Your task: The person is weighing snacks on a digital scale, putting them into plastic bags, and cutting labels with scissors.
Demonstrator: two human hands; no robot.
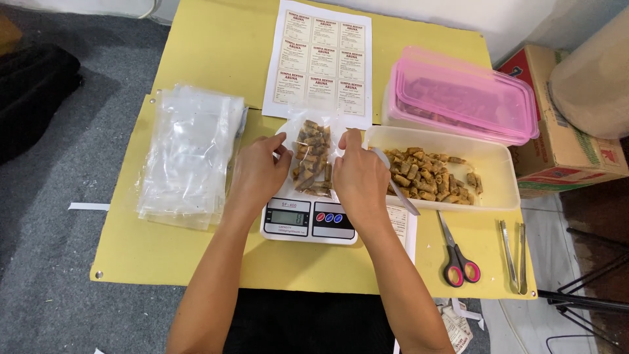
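Observation:
A clear plastic bag (313,157) filled with brown rolled snacks lies on a small white digital scale (309,221). My left hand (257,172) pinches the bag's left edge. My right hand (358,177) pinches its right edge and also holds a spoon (401,191) whose handle points toward the front right. Just to the right sits an open clear tub (493,172) with more of the same snacks (429,174) inside.
A stack of empty clear bags (189,154) lies at the left. A sheet of labels (322,59) lies at the back. A pink-lidded container (466,98) stands behind the tub. Scissors (458,259) and metal tongs (514,255) rest at the front right. The yellow table (164,255) ends near me.

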